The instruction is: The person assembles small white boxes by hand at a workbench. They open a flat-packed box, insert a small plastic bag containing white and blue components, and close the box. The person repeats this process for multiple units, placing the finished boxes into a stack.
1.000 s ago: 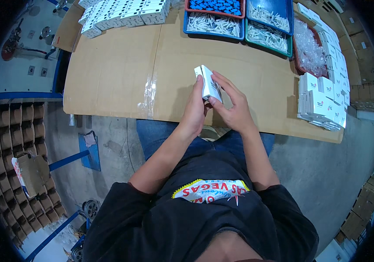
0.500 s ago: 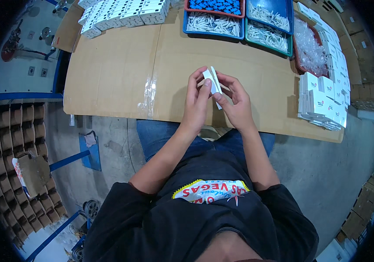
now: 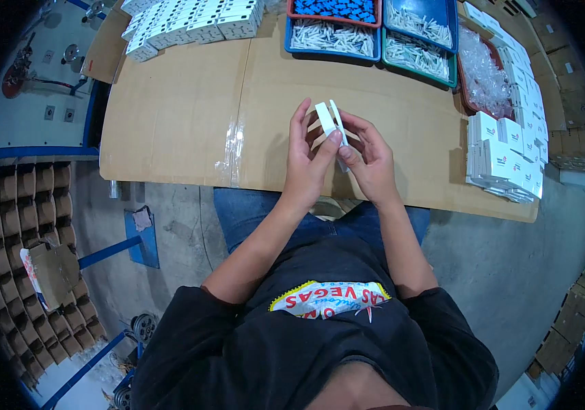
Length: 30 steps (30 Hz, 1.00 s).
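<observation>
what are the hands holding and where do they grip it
A small white box, held by both: the left hand grips its left side, thumb on the front, and the right hand pinches its lower right edge.

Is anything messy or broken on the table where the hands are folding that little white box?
Nothing looks spilled or broken. The small white box between the left hand and right hand is only half folded, flaps open. The trays and box stacks sit tidy on the cardboard-covered table.
</observation>
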### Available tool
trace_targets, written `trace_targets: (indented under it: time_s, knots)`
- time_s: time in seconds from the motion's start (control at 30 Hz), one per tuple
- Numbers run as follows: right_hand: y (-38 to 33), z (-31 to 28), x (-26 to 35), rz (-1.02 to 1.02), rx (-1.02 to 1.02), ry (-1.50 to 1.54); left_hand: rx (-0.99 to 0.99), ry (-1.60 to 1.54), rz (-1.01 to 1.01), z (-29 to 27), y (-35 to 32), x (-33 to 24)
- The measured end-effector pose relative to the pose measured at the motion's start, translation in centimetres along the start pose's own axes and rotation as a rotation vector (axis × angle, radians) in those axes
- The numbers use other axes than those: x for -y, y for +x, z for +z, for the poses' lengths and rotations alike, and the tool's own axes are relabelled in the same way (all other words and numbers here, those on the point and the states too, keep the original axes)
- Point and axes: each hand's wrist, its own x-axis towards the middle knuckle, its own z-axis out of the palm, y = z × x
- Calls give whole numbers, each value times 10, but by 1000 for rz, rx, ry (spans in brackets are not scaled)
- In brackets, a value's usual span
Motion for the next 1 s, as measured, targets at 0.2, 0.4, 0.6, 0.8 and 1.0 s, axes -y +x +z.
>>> trace_targets:
  time_s: [0.2, 0.4, 0.6, 0.8, 1.0]
  knots:
    - [-3, 0, -8, -108, -11, -55, 32, 9, 11, 0, -2, -2]
    - [-5, 2, -1, -279, -17, -278, 49, 5, 64, 5, -6, -3]
    - [-8, 5, 0, -252, -38, -312, 45, 30, 117, 6, -8, -1]
    - [-7, 6, -2, -227, -27, -289, 22, 49, 108, 3, -8, 1]
    - [0, -1, -1, -208, 30, -166, -212, -176, -101, 2, 1, 5]
